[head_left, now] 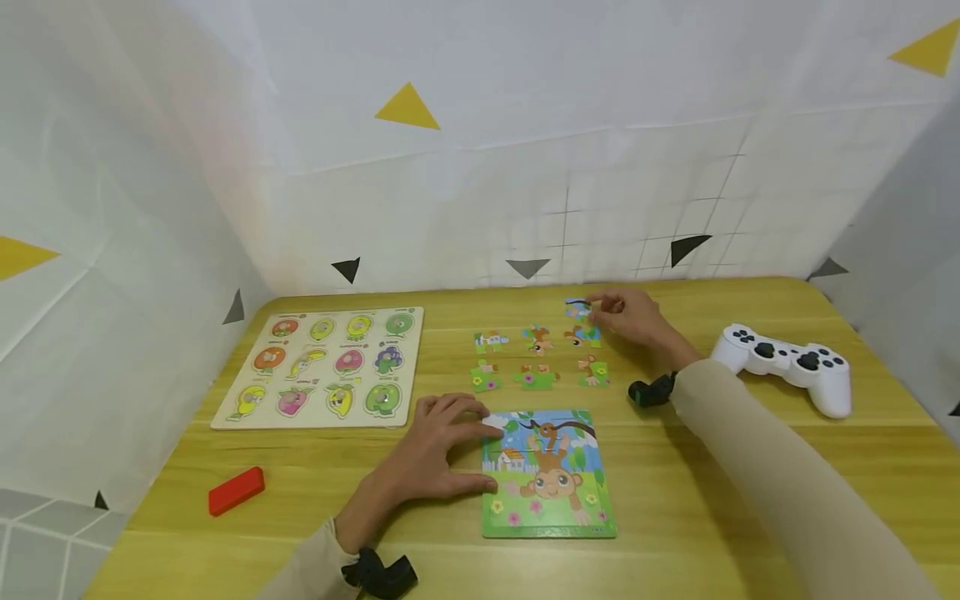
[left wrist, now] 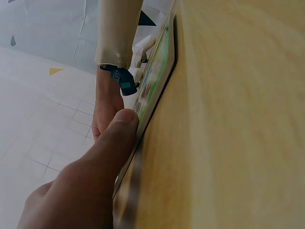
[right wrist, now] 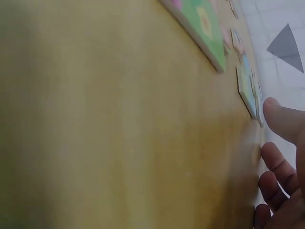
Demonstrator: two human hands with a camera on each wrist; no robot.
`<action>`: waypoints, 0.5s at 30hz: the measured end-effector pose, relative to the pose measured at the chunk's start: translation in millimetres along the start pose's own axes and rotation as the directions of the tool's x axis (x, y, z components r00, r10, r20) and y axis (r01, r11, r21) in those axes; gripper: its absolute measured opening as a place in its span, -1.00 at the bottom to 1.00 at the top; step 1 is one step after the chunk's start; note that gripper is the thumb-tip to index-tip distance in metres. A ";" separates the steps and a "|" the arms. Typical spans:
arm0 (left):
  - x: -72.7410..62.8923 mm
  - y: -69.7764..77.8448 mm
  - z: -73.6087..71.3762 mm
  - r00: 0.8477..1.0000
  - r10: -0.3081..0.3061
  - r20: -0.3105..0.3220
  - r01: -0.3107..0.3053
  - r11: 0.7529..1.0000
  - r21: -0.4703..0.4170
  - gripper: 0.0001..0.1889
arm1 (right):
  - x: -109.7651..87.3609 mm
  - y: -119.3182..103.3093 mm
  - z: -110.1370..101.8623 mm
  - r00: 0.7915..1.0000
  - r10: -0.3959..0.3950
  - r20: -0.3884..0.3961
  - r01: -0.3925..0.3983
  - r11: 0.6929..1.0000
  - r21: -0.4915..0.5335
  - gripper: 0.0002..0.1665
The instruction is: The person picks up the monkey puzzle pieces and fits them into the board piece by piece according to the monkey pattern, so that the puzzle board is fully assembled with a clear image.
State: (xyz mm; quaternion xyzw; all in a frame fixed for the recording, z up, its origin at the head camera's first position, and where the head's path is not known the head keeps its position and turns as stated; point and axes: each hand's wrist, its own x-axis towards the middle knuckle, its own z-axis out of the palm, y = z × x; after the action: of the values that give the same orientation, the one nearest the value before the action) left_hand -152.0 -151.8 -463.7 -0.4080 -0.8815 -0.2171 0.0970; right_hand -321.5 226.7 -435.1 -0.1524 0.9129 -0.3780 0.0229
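Note:
My left hand (head_left: 438, 454) rests beside the puzzle board (head_left: 551, 527), thumb and fingers spread. Its thumb (left wrist: 126, 117) touches the board's edge in the left wrist view. A monkey on grass, a house and a branch fill the board's picture. Behind it, several loose puzzle pieces lie flat in rows, among them a flower piece (head_left: 536, 377) and a monkey-face piece (head_left: 538, 341). At the far right of these, my right hand (head_left: 630, 317) is at a branch piece (head_left: 577, 307), thumb and index finger apart near its right side. The right wrist view shows the thumb (right wrist: 281, 117) beyond the pieces.
A wooden fruit peg board (head_left: 318, 367) lies at the back left, with a red block (head_left: 236, 491) in front of it. At right rests a white game controller (head_left: 783, 362), beside my right forearm. A pale sheet (head_left: 480, 208) hangs behind the wooden table (head_left: 675, 533).

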 end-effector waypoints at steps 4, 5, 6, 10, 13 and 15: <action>0.2 0.0 -0.4 1.000 0.003 -0.005 -0.003 1.000 0.003 -0.37 | 4.3 -1.9 -3.9 0.999 -0.021 0.037 0.021 1.000 -0.019 -0.51; 0.3 -0.1 -0.3 1.000 0.004 -0.005 -0.004 1.000 0.005 -0.37 | 5.5 -2.1 -4.8 0.998 -0.025 0.049 0.027 0.999 -0.026 -0.50; 0.3 -0.2 -0.2 1.000 0.004 -0.004 -0.004 1.000 0.007 -0.37 | 6.6 -2.5 -5.6 0.998 -0.030 0.062 0.033 0.999 -0.037 -0.47; 0.4 -0.5 0.5 1.000 0.001 0.001 -0.001 1.000 0.010 -0.37 | 11.9 -2.5 -7.7 0.994 -0.027 0.106 0.035 0.997 -0.071 -0.42; 0.5 -0.4 0.4 1.000 0.000 0.000 0.000 1.000 0.007 -0.37 | 15.5 -1.8 -8.3 0.992 -0.012 0.127 0.024 0.995 -0.096 -0.40; 0.6 -0.5 0.3 1.000 0.001 -0.001 -0.001 1.000 0.007 -0.37 | 16.7 -1.8 -8.5 0.991 -0.001 0.135 0.017 0.993 -0.113 -0.40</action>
State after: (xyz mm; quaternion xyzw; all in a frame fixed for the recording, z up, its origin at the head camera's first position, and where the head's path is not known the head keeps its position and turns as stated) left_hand -152.8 -151.5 -463.9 -0.4081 -0.8818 -0.2144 0.0991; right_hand -338.3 226.4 -426.6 -0.1828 0.9286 -0.3144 0.0742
